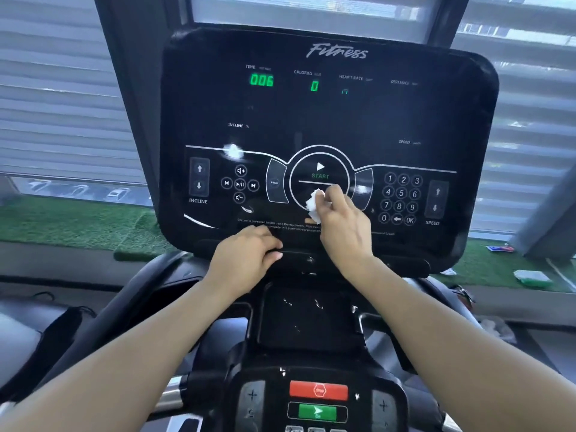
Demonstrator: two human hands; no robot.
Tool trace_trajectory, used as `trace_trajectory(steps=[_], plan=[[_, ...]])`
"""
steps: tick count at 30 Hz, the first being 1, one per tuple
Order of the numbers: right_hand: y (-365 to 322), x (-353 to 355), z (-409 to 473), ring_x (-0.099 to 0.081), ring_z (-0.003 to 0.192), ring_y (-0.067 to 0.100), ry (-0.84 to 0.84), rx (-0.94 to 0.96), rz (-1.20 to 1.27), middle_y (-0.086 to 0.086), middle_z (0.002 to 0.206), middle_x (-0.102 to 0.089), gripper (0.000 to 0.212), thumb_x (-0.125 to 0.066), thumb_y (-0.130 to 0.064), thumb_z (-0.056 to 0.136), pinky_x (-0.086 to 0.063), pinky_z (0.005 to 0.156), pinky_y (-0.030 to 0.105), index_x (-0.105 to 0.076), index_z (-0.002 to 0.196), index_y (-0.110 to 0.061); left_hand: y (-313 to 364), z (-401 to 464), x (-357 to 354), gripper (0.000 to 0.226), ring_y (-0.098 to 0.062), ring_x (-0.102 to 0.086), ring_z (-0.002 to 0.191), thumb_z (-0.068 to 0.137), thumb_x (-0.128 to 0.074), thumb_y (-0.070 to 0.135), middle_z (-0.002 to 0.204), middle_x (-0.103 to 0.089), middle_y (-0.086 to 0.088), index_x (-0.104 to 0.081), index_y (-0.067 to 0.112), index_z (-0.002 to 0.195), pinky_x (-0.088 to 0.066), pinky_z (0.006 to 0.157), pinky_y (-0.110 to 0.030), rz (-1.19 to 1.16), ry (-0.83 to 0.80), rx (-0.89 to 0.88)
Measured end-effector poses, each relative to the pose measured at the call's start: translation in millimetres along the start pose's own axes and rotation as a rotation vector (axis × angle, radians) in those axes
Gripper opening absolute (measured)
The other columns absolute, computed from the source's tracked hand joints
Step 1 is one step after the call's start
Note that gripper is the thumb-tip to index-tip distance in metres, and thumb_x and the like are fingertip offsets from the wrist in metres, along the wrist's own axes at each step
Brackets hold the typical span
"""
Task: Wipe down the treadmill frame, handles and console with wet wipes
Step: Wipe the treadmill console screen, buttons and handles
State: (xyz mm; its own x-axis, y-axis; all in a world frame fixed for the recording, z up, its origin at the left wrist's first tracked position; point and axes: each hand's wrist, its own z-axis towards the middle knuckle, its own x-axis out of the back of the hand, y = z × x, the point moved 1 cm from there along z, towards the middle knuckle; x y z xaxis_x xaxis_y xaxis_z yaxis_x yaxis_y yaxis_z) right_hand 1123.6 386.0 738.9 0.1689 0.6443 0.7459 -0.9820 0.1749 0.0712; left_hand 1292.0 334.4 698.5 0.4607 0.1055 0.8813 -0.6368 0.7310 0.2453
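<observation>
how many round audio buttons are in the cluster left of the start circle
5: volume up on top, previous track at left, play/pause in the centre, next track at right, volume down below. None looks hidden; both hands are clear of that cluster.

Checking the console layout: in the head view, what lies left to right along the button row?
INCLINE arrows → media buttons → PROG key → wet wipe in the right hand → number keypad → SPEED arrows.

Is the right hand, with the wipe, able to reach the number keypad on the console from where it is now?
Probably yes. The right hand holds the wet wipe against the console below the START button. The number keypad lies just to its right, and nothing stands between them.
</observation>
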Motion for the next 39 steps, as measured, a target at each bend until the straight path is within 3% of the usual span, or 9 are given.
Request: trace_trajectory(steps=[7, 11, 15, 18, 21, 26, 32, 34, 39], plan=[[-3, 3, 3, -0.058, 0.056, 0.022, -0.003, 0.063, -0.039, 0.012, 0.087, -0.062, 0.04, -0.082, 0.005, 0.051, -0.021, 0.047, 0.02, -0.067, 0.088, 0.006, -3, 5, 0, 0.025, -0.009, -0.052, 0.107, 0.092, -0.056, 0.039, 0.104, -0.059, 0.013, -0.068, 0.031, 0.112, -0.047, 0.082, -0.028, -0.014, -0.032, 0.008], [7, 3, -6, -0.061, 0.069, 0.028, -0.018, 0.07, 0.015, 0.015, 0.091, -0.059, 0.032, -0.068, 0.006, 0.069, -0.025, 0.045, 0.021, -0.064, 0.1, 0.006, -4, 4, 3, 0.025, -0.01, -0.053, 0.107, 0.093, -0.056, 0.033, 0.105, -0.058, 0.012, -0.067, 0.029, 0.115, -0.047, 0.083, -0.03, -0.04, -0.044, -0.005], [32, -6, -27, -0.049, 0.09, 0.023, -0.11, -0.032, -0.01, 0.009, 0.114, -0.049, 0.037, -0.05, -0.009, 0.093, -0.028, 0.059, 0.03, -0.048, 0.13, -0.005, -13, -2, 9, 0.028, -0.007, -0.049, 0.113, 0.095, -0.053, 0.03, 0.114, -0.056, 0.015, -0.062, 0.03, 0.122, -0.046, 0.084, -0.027, -0.015, -0.067, -0.033], [25, -5, -27, -0.055, 0.081, 0.024, -0.067, -0.08, 0.044, 0.011, 0.103, -0.053, 0.043, -0.068, 0.0, 0.08, -0.029, 0.052, 0.026, -0.055, 0.122, -0.001, -28, -12, 16, 0.031, -0.009, -0.049, 0.113, 0.094, -0.056, 0.029, 0.117, -0.056, 0.013, -0.061, 0.026, 0.124, -0.047, 0.078, -0.029, -0.034, 0.01, 0.007], [10, -6, -13, -0.041, 0.08, 0.015, -0.108, -0.088, 0.108, 0.005, 0.105, -0.048, 0.031, -0.05, -0.008, 0.095, -0.026, 0.054, 0.017, -0.05, 0.125, -0.003, -46, -20, 23, 0.032, -0.009, -0.048, 0.113, 0.093, -0.056, 0.032, 0.118, -0.055, 0.012, -0.061, 0.024, 0.124, -0.05, 0.077, -0.033, -0.039, 0.07, 0.08], [-10, -6, 6, -0.043, 0.064, 0.025, -0.068, -0.069, 0.106, 0.017, 0.096, -0.054, 0.041, -0.068, 0.016, 0.067, -0.027, 0.047, 0.024, -0.06, 0.107, 0.008, -66, -29, 27, 0.028, -0.013, -0.052, 0.106, 0.094, -0.055, 0.031, 0.112, -0.059, 0.009, -0.065, 0.02, 0.118, -0.049, 0.076, -0.034, -0.054, 0.097, 0.116], [-8, 0, 3, -0.036, 0.085, 0.02, -0.114, -0.06, 0.069, 0.012, 0.118, -0.042, 0.04, -0.048, 0.001, 0.092, -0.031, 0.057, 0.031, -0.043, 0.132, 0.0, -61, -29, 24, 0.024, -0.017, -0.054, 0.097, 0.093, -0.058, 0.028, 0.102, -0.061, 0.007, -0.069, 0.017, 0.111, -0.052, 0.07, -0.037, -0.038, 0.152, 0.102], [-8, -2, 1, -0.045, 0.088, 0.023, -0.117, -0.057, 0.077, 0.012, 0.117, -0.044, 0.04, -0.05, 0.0, 0.093, -0.033, 0.058, 0.031, -0.044, 0.132, 0.001, -60, -29, 25, 0.024, -0.016, -0.053, 0.098, 0.093, -0.057, 0.029, 0.103, -0.06, 0.008, -0.068, 0.018, 0.112, -0.051, 0.07, -0.035, -0.037, 0.151, 0.112], [-27, -7, -6, -0.058, 0.071, 0.024, -0.112, 0.028, 0.021, 0.012, 0.095, -0.055, 0.058, -0.08, 0.01, 0.056, -0.027, 0.045, 0.021, -0.061, 0.11, 0.004, -59, -30, 27, 0.028, -0.012, -0.051, 0.106, 0.095, -0.055, 0.03, 0.11, -0.059, 0.01, -0.065, 0.02, 0.118, -0.043, 0.067, -0.025, -0.04, 0.129, 0.12]])
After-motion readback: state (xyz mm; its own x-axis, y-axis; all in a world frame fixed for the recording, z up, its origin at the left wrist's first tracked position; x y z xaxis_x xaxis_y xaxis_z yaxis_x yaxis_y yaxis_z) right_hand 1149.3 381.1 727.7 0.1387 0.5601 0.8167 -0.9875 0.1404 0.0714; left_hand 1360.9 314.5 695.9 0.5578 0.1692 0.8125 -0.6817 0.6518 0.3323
